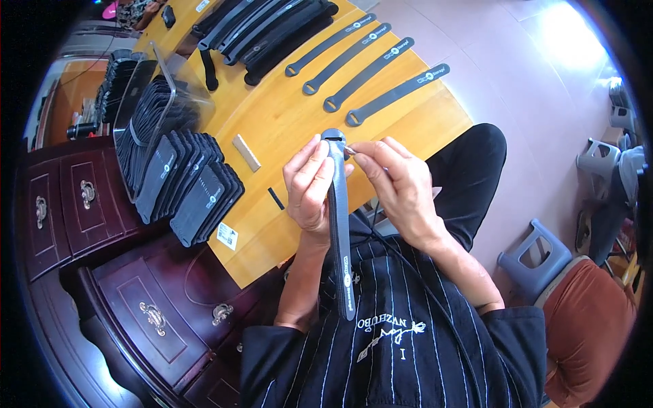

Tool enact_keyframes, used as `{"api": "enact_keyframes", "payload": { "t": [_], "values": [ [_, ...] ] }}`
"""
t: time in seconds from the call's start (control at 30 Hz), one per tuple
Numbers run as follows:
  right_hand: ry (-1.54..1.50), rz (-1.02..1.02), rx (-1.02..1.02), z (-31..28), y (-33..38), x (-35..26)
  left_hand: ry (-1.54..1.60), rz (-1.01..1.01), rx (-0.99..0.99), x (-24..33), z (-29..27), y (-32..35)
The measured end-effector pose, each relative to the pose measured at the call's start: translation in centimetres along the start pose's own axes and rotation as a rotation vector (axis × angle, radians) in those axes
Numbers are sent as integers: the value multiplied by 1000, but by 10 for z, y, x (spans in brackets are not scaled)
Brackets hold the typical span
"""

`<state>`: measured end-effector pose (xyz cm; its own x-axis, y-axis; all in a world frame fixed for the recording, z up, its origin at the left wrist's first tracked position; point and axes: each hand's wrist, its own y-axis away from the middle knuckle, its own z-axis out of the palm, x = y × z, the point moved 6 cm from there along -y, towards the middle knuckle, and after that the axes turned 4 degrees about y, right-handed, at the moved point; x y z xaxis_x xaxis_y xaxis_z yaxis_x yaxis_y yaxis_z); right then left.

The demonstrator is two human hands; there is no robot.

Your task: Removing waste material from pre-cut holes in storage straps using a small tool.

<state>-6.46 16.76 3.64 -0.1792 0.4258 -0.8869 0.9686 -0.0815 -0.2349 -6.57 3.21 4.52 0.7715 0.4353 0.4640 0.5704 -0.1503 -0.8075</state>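
Observation:
My left hand (pixel 309 187) is closed around a long black strap (pixel 340 224) close to its rounded, slotted end. The rest of the strap hangs down in front of my shirt, with pale print near its tip. Beside the slotted end, my right hand (pixel 401 183) pinches something small and dark at the strap's edge; it is too small to name. Beyond my hands, several similar straps (pixel 371 81) lie side by side on the yellow wooden table (pixel 272 132). A short tan stick (pixel 246 152) and a small black strip (pixel 275 198) lie left of my left hand.
At left, a clear plastic bin (pixel 166 71) holds bundled black straps, with stacked black pieces (pixel 197 190) in front. More black straps (pixel 265 30) are piled at the back. A white label (pixel 227 236) lies near dark drawers (pixel 146 306). Right are a grey stool (pixel 537 251) and a person's brown-clothed leg (pixel 588 326).

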Motion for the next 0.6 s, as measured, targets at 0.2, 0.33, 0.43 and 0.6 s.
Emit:
{"api": "enact_keyframes", "payload": {
  "t": [0.2,0.33,0.43,0.6],
  "values": [
    [303,-182,-37,-2,-2,-2,3,-32,6,-1,-3,7],
    [370,-258,-113,-10,-9,-10,68,-39,5,0,-7,7],
    [308,-232,-196,-15,-14,-7,169,-132,28,-3,-9,7],
    [305,-223,-257,-21,-21,-9,472,-438,-21,-16,-11,9]
  ]
}}
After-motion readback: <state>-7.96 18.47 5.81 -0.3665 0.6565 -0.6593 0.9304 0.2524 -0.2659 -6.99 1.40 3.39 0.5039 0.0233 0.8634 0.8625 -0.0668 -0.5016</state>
